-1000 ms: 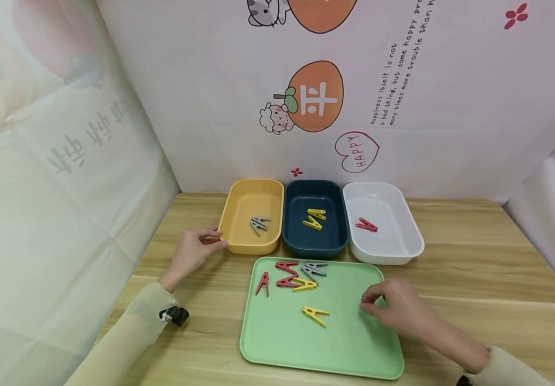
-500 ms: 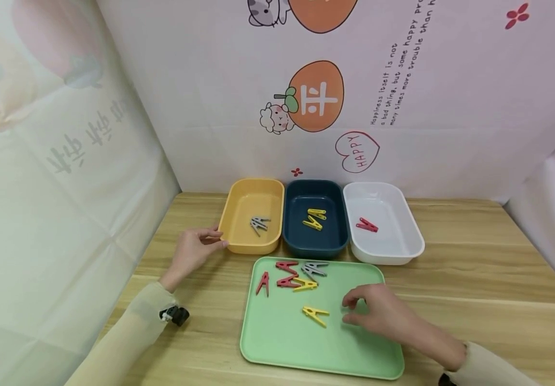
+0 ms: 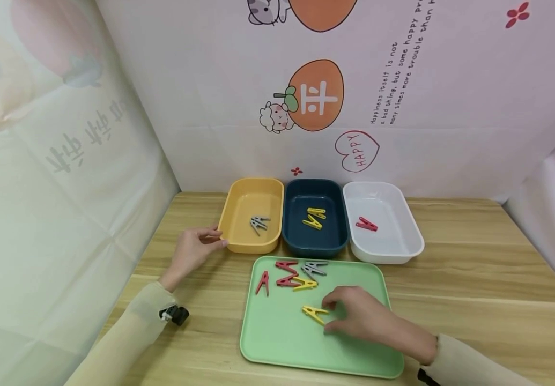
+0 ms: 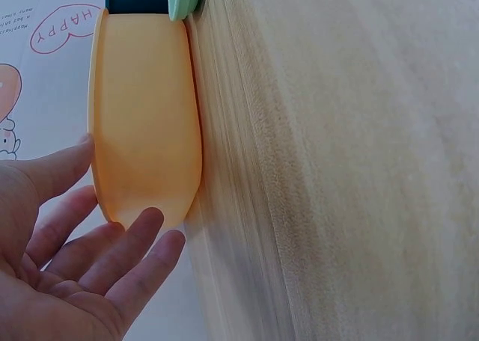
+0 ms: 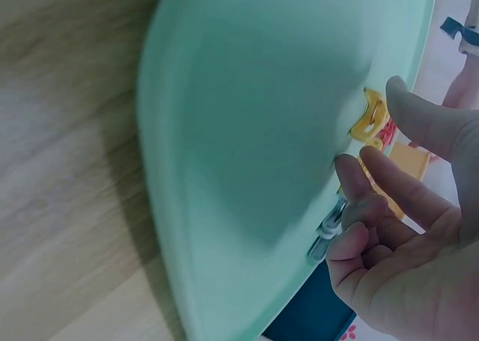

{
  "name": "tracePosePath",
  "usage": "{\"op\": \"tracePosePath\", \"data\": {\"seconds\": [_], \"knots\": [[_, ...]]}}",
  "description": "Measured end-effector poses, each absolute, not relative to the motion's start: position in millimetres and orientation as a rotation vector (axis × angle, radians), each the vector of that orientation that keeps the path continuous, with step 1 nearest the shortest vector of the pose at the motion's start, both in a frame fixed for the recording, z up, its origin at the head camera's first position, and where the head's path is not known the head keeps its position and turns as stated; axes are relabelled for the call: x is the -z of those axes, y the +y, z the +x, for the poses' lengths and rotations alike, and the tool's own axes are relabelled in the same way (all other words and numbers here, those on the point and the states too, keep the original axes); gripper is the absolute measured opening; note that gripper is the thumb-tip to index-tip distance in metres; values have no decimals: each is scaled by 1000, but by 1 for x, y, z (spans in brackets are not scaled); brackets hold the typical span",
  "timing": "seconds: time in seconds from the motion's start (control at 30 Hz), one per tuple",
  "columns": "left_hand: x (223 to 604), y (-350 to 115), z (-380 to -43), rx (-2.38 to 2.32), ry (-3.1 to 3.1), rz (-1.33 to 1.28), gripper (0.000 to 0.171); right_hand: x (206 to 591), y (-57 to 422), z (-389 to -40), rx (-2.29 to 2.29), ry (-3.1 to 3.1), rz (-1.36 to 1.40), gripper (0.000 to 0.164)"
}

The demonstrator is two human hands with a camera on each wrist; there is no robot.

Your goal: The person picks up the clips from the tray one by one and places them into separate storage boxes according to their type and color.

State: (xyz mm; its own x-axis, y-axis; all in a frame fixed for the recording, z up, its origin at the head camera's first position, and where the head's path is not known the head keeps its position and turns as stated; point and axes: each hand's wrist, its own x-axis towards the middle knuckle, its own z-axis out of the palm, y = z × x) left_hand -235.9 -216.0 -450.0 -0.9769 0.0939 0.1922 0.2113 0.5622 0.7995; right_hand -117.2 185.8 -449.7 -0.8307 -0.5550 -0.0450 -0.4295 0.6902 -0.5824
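My right hand (image 3: 361, 315) is over the green tray (image 3: 277, 343), thumb and forefinger spread apart at the leg ends of a yellow clothespin (image 3: 312, 312). In the right wrist view that yellow clothespin (image 5: 368, 119) shows between the thumb and the fingers, which do not grip it. My left hand (image 3: 195, 252) touches the near left corner of the yellow bin (image 3: 248, 248) with relaxed fingers; the left wrist view shows its fingertips along the bin's wall (image 4: 150, 117). Farther up the tray lie several red clothespins (image 3: 263, 282), another yellow clothespin (image 3: 305, 284) and grey clothespins (image 3: 313, 269).
Behind the tray three bins stand side by side. Grey clothespins (image 3: 259, 223) lie in the yellow bin, yellow ones (image 3: 313, 221) in the dark blue bin (image 3: 316, 251), and a red one (image 3: 367, 224) in the white bin (image 3: 388, 257). A printed cloth (image 3: 209, 107) hangs behind the wooden table (image 3: 475, 257).
My right hand has moved left across the tray to the near yellow clothespin, its thumb and fingers spreading apart on the way. The left hand has stayed at the yellow bin.
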Motion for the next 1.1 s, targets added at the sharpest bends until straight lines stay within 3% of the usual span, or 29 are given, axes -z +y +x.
{"op": "tracePosePath", "data": {"seconds": [0.47,1.1], "knots": [[451,-217,-237,1384,-2656,-282,32,452,175,-116,787,2691,-723,30],[453,-219,-236,1377,-2666,-275,33,456,207,-111,848,2777,-671,28]]}}
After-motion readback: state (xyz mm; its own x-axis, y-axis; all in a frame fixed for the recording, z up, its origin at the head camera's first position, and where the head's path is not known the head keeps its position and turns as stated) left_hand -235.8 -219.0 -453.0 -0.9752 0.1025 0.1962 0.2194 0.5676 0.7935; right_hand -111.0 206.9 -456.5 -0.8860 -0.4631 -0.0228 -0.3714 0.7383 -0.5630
